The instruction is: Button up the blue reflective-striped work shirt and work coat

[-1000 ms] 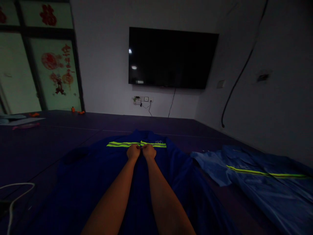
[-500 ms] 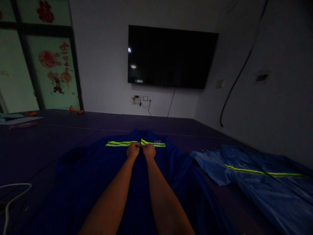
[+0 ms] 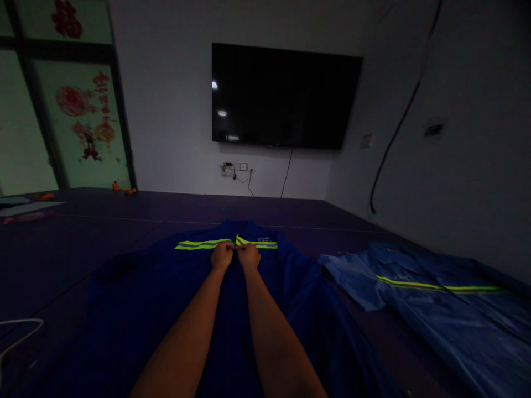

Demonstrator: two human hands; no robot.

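Note:
A dark blue work jacket (image 3: 157, 298) lies spread on the purple floor, its collar at the far end. Yellow-green reflective stripes cross its chest, and a small pale print sits on the right breast. My left hand (image 3: 222, 256) and my right hand (image 3: 249, 256) meet at the middle of the chest, just below the stripe. Both are closed, fingertips pinching the jacket's front edges where the two halves come together. Whatever fastener lies between the fingertips is too small and dark to make out.
A lighter blue jacket (image 3: 431, 304) with a yellow stripe lies to the right. At the left are a white cable (image 3: 25, 322) and a pink item (image 3: 29, 216). Small orange objects (image 3: 129, 191) lie by the door. A television (image 3: 286, 97) hangs on the far wall; a black cable (image 3: 394, 138) dangles at right.
The whole view has shifted slightly, with the scene sliding a little left. Both hands stay pinched at the same place on the jacket front, the right hand slightly lower in its grip.

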